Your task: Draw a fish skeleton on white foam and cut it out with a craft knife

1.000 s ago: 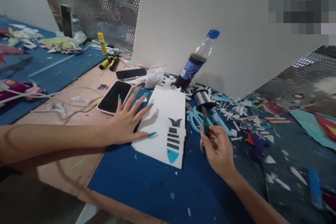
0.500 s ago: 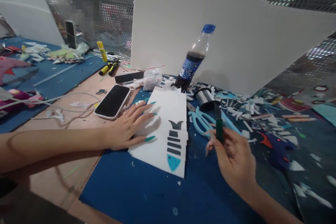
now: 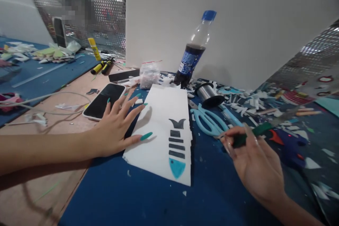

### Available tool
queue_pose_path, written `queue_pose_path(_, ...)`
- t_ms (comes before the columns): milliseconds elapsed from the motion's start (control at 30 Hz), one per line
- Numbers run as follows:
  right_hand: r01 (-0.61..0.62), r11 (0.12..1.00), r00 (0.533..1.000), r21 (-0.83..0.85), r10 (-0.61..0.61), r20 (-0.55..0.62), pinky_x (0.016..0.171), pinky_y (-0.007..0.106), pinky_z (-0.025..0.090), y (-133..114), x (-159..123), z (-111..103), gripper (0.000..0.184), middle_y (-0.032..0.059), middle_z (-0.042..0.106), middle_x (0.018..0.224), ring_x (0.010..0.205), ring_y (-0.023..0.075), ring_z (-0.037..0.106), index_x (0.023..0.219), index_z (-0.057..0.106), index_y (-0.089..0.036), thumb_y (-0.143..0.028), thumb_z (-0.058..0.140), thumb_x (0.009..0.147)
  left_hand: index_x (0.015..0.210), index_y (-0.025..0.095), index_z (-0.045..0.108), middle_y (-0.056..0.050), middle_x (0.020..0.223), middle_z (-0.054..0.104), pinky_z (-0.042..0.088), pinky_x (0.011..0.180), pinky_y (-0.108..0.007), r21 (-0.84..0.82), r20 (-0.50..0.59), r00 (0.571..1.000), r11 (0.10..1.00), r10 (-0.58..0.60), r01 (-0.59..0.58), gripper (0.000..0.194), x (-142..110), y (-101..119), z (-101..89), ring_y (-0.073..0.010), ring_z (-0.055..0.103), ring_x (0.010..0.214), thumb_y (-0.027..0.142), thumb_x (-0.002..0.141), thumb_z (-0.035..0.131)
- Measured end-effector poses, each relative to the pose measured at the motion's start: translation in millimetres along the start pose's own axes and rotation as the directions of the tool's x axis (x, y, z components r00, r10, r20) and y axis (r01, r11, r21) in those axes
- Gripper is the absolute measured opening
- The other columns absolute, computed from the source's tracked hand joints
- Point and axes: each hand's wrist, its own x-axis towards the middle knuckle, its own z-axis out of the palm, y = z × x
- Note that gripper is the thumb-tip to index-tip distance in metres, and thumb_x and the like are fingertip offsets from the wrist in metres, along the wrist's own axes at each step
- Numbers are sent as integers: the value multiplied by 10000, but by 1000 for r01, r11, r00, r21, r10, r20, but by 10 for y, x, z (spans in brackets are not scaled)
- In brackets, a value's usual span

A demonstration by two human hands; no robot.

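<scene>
A white board [image 3: 153,152] lies on the blue mat, with a fish skeleton design on it: a blue head [image 3: 177,167], several dark bars [image 3: 177,147] and a dark tail [image 3: 177,123]. My left hand [image 3: 109,132] is open, fingers spread, over the board's left edge and partly over a white-cased phone [image 3: 99,104]. I cannot tell how firmly it presses. Right of the board, my right hand [image 3: 262,166] is closed around the green handle of a knife [image 3: 263,128]. Its long thin blade points up and right. Light blue scissors [image 3: 210,120] lie just beyond that hand.
A cola bottle [image 3: 189,58] and a spool of wire [image 3: 208,95] stand behind the board. Foam scraps [image 3: 245,104] litter the back right, near a dark blue glue gun [image 3: 292,146]. A white cable [image 3: 53,96] crosses the left side. A glue stick [image 3: 94,48] is at the back.
My right hand has moved right and turned, so the knife has swung from near upright to slanting right. My left hand has slid left, with fingers raised more.
</scene>
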Motion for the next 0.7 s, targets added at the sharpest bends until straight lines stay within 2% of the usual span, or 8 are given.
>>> queue_pose_path(133, -37, 999, 999, -12, 37, -31, 463, 190, 399, -21, 0, 23, 330, 11, 530, 641, 569, 96, 462, 684, 666, -221, -549, 683, 650, 1398, 230, 248, -148, 1501, 167, 188, 952, -754, -15, 3, 1000, 1000, 17, -17, 667, -1, -5, 1, -452, 99, 1359, 619, 862, 333)
queue_pose_path(200, -64, 998, 997, -5, 64, -50, 469, 197, 404, -26, 23, 26, 397, 16, 528, 627, 578, 106, 473, 668, 660, -216, -613, 658, 636, 1389, 217, 259, -159, 1496, 168, 181, 969, -744, -26, -30, 999, 999, 40, -41, 656, 0, -12, 1, -448, 84, 1363, 599, 864, 355)
queue_pose_path(300, -89, 996, 992, 0, 88, -87, 498, 226, 428, -29, 61, 21, 603, 20, 496, 586, 585, 127, 487, 595, 634, -204, -792, 504, 610, 1380, 213, 256, -152, 1490, 179, 167, 1036, -685, -58, -90, 986, 988, 138, -144, 623, 10, -26, -7, -410, 76, 1378, 545, 872, 399)
queue_pose_path(367, -72, 997, 995, -5, 72, -72, 524, 238, 438, -31, 71, 13, 646, 22, 477, 577, 592, 132, 483, 534, 602, -199, -813, 434, 639, 1381, 209, 241, -140, 1491, 179, 208, 1075, -613, -121, -84, 969, 963, 231, -240, 594, 20, -37, -19, -367, 101, 1387, 496, 888, 407)
queue_pose_path(400, -65, 998, 997, -3, 65, -52, 523, 235, 432, -34, 70, 10, 613, 22, 469, 577, 593, 130, 475, 507, 583, -196, -770, 452, 680, 1381, 202, 235, -138, 1493, 174, 238, 1085, -575, -159, -70, 959, 946, 275, -283, 582, 26, -41, -26, -346, 113, 1391, 476, 896, 403)
queue_pose_path(467, -75, 997, 997, 7, 75, 15, 492, 222, 397, -42, 63, 13, 472, 15, 434, 552, 565, 120, 438, 468, 543, -191, -570, 532, 749, 1382, 190, 228, -135, 1499, 167, 277, 1089, -527, -223, -46, 945, 919, 324, -325, 564, 34, -46, -40, -318, 126, 1396, 456, 909, 384)
queue_pose_path(567, -126, 992, 991, 29, 124, 50, 463, 205, 339, -65, 57, 47, 320, 6, 373, 497, 502, 104, 368, 432, 477, -180, -277, 500, 736, 1396, 187, 208, -132, 1507, 157, 272, 1097, -519, -265, -32, 938, 902, 345, -341, 576, 30, -53, -44, -311, 124, 1400, 461, 915, 370)
queue_pose_path(700, -138, 987, 990, 77, 140, -27, 471, 204, 316, -81, 86, 96, 307, 4, 355, 460, 480, 106, 340, 454, 428, -178, -169, 401, 760, 1423, 191, 154, -122, 1516, 145, 256, 1107, -521, -288, -15, 938, 896, 347, -337, 617, -5, -68, -9, -301, 124, 1402, 481, 919, 357)
